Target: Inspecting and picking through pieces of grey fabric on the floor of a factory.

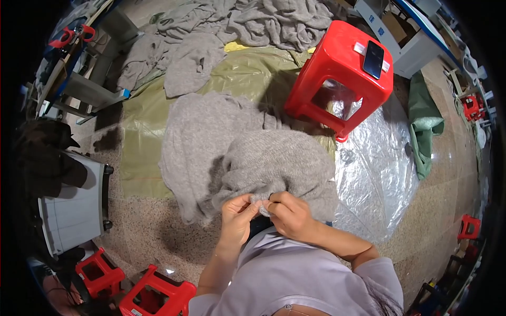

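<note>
Closest in, above the wearer's lap, the left hand and right hand meet at a gathered edge of a grey knit. Left thumb and forefinger are closed on that edge; the right fingers are clamped on it just beside them (whether anything fine, a thread say, is held there too is too small to tell). The step in hand looks like close fingertip work on this edge – the next move seems to call for a steady left pinch while the right fingers make small, exact shifts, without stretching the loops.

The knit's bulk mounds up just beyond the hands, beside a flatter grey spread; I can't tell if they join. Under the spread lies an olive sheet, with a silver sheet to the right. Farther off stand a red stool bearing a phone and – farthest – a heap of grey knits.
</note>
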Demonstrator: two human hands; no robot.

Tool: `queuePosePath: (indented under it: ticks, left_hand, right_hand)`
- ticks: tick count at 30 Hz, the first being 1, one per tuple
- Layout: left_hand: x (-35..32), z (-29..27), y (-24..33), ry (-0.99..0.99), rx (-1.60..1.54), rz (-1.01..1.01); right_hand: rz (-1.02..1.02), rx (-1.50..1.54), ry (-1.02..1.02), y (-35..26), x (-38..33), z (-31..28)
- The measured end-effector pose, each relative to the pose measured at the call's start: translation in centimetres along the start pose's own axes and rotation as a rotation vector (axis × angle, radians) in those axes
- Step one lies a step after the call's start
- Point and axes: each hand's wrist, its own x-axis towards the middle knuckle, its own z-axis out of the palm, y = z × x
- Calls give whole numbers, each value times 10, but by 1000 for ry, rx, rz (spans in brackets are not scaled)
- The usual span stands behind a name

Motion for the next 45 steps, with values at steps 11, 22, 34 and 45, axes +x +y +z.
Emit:
queuePosePath:
  ticks: [11,22,34,45]
  left_hand:
    - [-2,-10,-15,18,1,-88]
    - [-7,-8,-19,-18,332,97]
    - [-21,12,-30,242,739,655]
    - [1,-39,-10,113,1201,255]
  right_hand:
    - [87,22,-178,5,-18,2]
    - [699,605,-464,25,-5,-12]
    - [311,121,-112,-6,-16,5]
    - [656,270,104,38,-24,-4]
